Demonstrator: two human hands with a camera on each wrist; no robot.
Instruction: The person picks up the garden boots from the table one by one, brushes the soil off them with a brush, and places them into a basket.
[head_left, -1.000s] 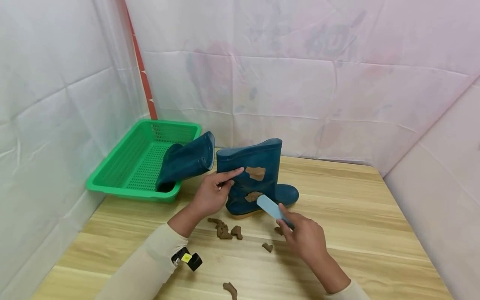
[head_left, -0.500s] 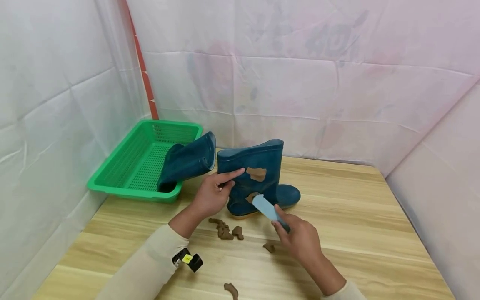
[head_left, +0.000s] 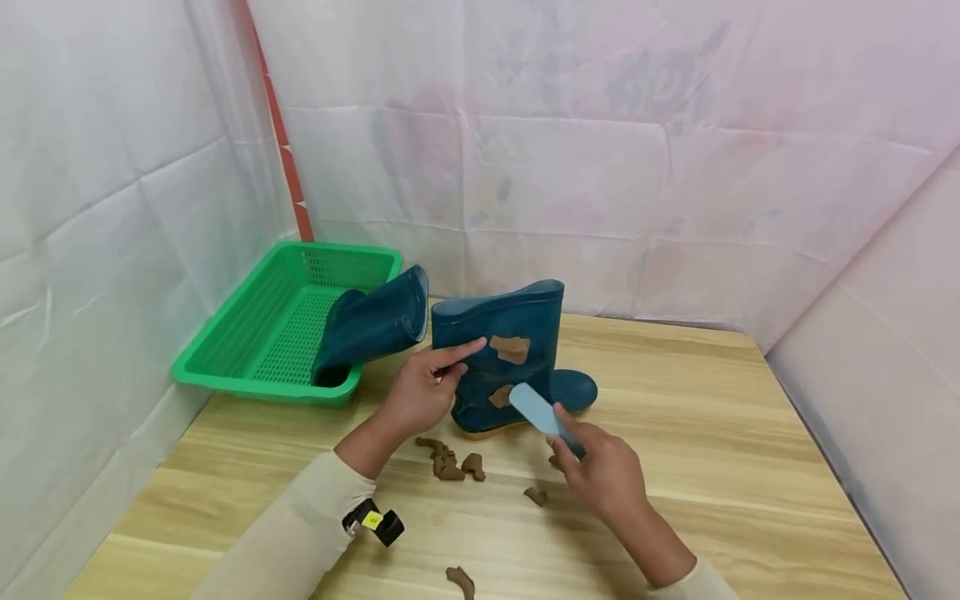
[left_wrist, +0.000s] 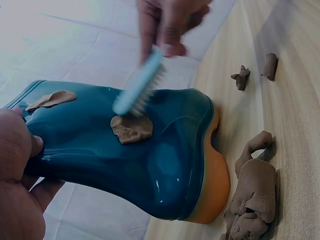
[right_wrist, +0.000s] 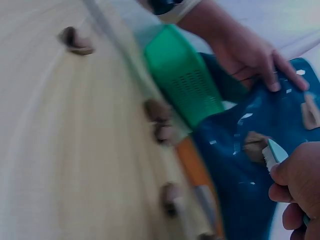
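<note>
A blue rubber boot [head_left: 480,327] with an orange sole stands on the table, its toe to the right. My left hand [head_left: 422,392] grips the back of its shaft, index finger lying along the side. In my right hand [head_left: 606,471] is a light blue brush [left_wrist: 142,82], held by its handle, bristles toward the boot. The brush head is at the lower of two brown clay-like patches [left_wrist: 131,129], near the heel. An upper patch [head_left: 510,349] sticks to the shaft just beyond my left fingertip.
A green plastic basket [head_left: 258,387] stands at the left; a second blue boot [head_left: 371,325] leans in it, shaft over the rim. Several brown lumps [head_left: 447,463] lie on the wooden table [head_left: 712,433] before the boot. White sheets hang around the back and sides.
The brush has made small shifts over the lower patch, down-left and then slightly back up-right. That patch looks smoother and smaller than a second ago. My left hand and the boot have stayed put.
</note>
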